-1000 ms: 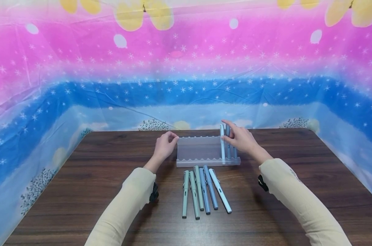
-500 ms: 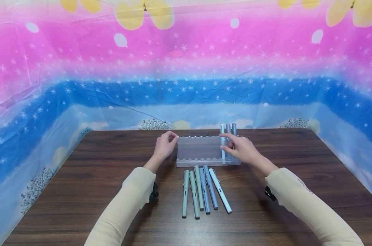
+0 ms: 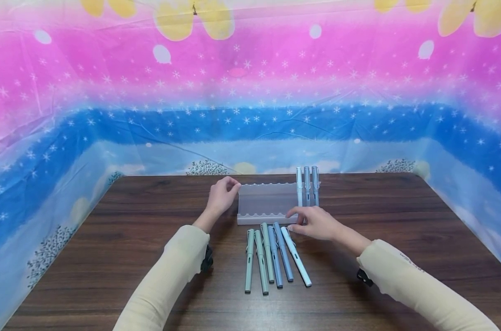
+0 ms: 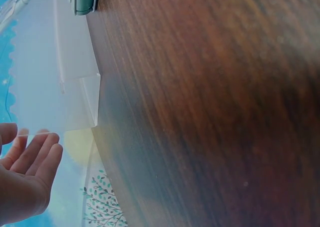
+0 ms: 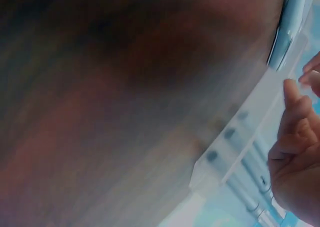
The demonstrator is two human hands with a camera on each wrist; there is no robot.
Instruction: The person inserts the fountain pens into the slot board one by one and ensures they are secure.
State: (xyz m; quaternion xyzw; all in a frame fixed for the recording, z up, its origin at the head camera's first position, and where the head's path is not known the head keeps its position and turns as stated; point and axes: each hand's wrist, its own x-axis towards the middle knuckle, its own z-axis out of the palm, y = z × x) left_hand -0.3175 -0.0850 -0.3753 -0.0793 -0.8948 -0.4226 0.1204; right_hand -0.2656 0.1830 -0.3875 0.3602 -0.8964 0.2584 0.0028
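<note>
A clear pen rack (image 3: 267, 200) with scalloped edges stands on the table. My left hand (image 3: 222, 196) pinches its upper left edge between thumb and fingers; the left wrist view shows those fingers (image 4: 42, 154) at the clear panel. Three pens stand at the rack's right end: a pale blue pen (image 3: 299, 184), a grey-blue pen (image 3: 307, 184) and a darker grey pen (image 3: 315, 184). In front of the rack, my right hand (image 3: 318, 224) hovers with thumb and forefinger apart, near the cap of a loose pale blue pen (image 3: 298, 259). Whether the thumb touches that cap, I cannot tell.
Left of the loose pale pen lie two blue pens (image 3: 284, 253) and three green pens (image 3: 249, 262), roughly side by side on the dark wooden table (image 3: 151, 220). A printed cloth (image 3: 242, 124) hangs behind the table and along its sides.
My right hand has come away from the pale blue pen in the rack and moved down toward the loose pens. The left hand and rack have stayed in place.
</note>
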